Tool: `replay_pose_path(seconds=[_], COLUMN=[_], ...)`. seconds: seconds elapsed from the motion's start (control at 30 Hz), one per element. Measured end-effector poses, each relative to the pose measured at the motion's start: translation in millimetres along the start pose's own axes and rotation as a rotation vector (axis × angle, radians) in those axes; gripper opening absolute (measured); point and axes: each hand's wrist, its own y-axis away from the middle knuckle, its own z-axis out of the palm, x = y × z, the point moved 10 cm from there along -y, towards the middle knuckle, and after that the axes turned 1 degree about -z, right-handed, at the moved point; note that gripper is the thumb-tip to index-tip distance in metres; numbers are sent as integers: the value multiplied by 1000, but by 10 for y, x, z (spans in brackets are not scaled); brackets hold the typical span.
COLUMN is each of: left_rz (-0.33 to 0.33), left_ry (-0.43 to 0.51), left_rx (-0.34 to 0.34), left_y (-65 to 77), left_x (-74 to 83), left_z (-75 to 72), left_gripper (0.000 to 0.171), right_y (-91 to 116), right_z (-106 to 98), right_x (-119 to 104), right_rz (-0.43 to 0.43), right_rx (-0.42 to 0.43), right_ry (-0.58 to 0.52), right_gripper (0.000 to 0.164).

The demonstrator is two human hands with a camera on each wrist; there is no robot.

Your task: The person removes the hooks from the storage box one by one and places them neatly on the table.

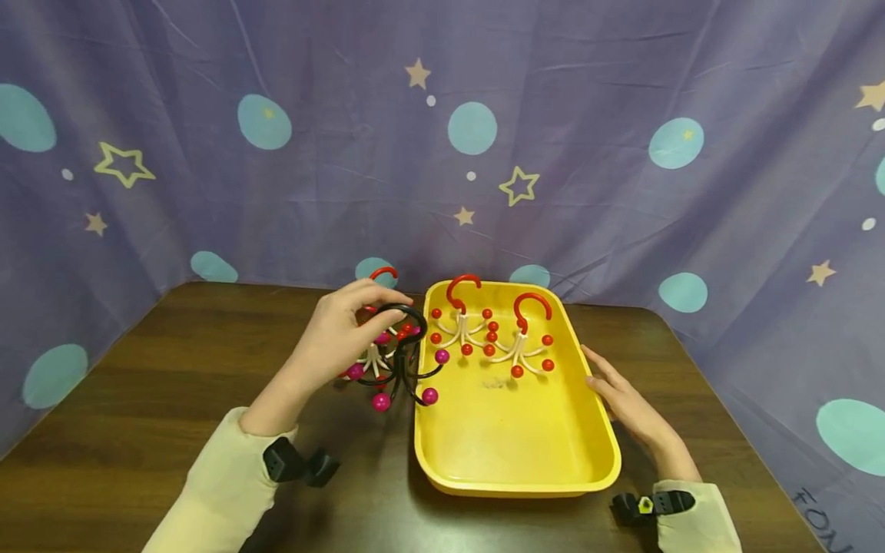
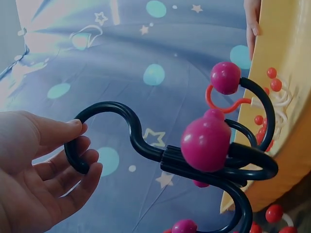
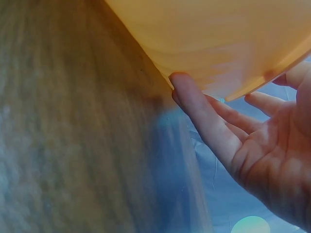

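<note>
My left hand (image 1: 335, 334) pinches the curved top of a black multi-arm hanging hook (image 2: 175, 161) between thumb and fingers. Its bent arms end in magenta balls and hang downward, overlapping the left rim of a yellow plastic tray (image 1: 512, 488) in the head view. Fairly straight fingers of my right hand (image 1: 632, 411) touch the tray's right outer wall. Inside the tray, toward its far end, two hanging hooks stand upright: a left one (image 1: 462, 321) and a right one (image 1: 522, 342), both with red tops, white arms and red balls.
Left of the tray, partly hidden behind the black hook and my left hand, is another red-and-white hanging hook (image 1: 373, 355). Everything rests on a dark wooden table (image 1: 173, 399). A purple curtain (image 1: 346, 192) with stars and blue dots hangs behind and beside it.
</note>
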Motion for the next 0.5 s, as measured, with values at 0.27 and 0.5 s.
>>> replay_pose_path(seconds=[0.27, 0.5], left_rz=[-16, -38], left_ry=[-46, -49], left_rx=[25, -9], left_y=[133, 227], left_x=[-113, -190], left_z=[-105, -96], left_gripper=[16, 16], right_y=[9, -17], right_z=[13, -12], right_x=[8, 39], right_rz=[-9, 13], right_rx=[-12, 11], right_ry=[-2, -13], right_gripper=[60, 59])
